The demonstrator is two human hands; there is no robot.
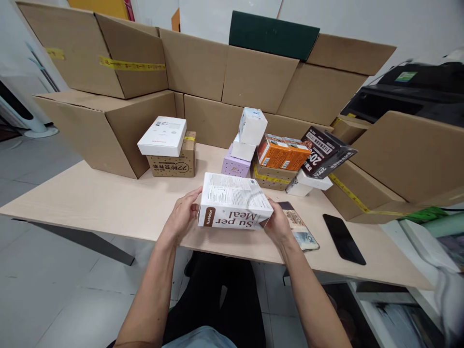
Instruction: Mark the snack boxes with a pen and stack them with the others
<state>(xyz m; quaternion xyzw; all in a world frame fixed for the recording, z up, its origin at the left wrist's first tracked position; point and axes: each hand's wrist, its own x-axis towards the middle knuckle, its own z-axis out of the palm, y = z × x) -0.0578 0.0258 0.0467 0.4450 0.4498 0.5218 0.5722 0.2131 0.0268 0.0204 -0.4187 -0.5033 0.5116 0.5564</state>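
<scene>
Between my two hands is a white carton [235, 200] with brown "Su-per Meal" lettering, upside down from where I look. My left hand [184, 212] grips its left end and my right hand [278, 224] its right end. The carton is over the front part of the table [119, 208]; whether it touches the surface I cannot tell. Just beyond it stand a lilac box [235, 166] with white boxes [253, 125] stacked on top, and an orange carton [282, 152] on a brown box [272, 177].
A white flat box [163, 135] rests on a brown carton [173, 164] at left. A tilted black box [326, 151] leans over white boxes at right. A printed booklet [300, 228] and black phone [343, 239] lie near the front edge. Large cardboard panels [203, 63] wall the back.
</scene>
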